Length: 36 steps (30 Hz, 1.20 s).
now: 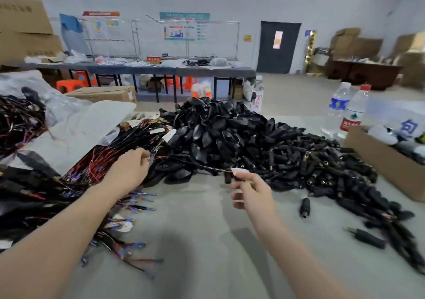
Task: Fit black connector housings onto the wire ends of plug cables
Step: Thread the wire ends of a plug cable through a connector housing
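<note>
On the counter (207,241), largest first? (A)

Heap of black housings (241,142), centre to right. Cable bundle (96,167), red and black wires, on the left. Cardboard box (388,163) at the right edge. (B)

Grips? (A)

Left grip (128,167): fingers curled, pinching one cable (195,164) at the bundle's edge. Right grip (250,190): thumb and forefinger pinch a connector housing (228,177) at that cable's other end, raised above the counter, just in front of the heap. White tag (240,171) touching it. (B)
</note>
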{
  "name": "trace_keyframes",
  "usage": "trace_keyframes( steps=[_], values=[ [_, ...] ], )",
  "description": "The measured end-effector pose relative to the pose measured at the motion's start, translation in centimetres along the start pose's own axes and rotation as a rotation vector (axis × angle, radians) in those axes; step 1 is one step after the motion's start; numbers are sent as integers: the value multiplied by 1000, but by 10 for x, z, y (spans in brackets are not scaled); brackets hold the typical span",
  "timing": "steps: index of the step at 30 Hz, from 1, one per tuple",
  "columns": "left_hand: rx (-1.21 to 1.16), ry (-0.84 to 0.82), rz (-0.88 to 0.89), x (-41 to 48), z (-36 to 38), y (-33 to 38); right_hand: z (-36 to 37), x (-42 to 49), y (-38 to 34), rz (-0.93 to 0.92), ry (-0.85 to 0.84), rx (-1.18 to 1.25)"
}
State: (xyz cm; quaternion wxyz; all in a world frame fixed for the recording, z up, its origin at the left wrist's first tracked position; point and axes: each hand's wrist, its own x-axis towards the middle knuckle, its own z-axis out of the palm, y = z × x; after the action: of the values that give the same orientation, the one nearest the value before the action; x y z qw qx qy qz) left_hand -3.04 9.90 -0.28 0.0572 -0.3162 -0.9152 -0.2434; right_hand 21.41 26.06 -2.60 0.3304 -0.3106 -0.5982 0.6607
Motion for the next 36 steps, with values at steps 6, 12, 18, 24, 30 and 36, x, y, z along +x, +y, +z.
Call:
trace_keyframes(
  steps=[6,12,18,24,30,36],
  values=[
    [286,-115,301,23,39,44,-29,30,23,-290,115,-553],
    [630,-36,467,23,50,48,-60,53,46,-390,239,-1252],
    [344,177,575,17,25,65,-78,66,57,-343,265,-1418],
    [-271,361,332,1,-27,115,-79,63,51,-307,221,-1410],
    [-1077,227,-35,-37,5,126,-77,48,45,-332,197,-1458],
    [-1763,57,-506,-83,72,119,-72,20,41,-554,328,-1301]
  ],
)
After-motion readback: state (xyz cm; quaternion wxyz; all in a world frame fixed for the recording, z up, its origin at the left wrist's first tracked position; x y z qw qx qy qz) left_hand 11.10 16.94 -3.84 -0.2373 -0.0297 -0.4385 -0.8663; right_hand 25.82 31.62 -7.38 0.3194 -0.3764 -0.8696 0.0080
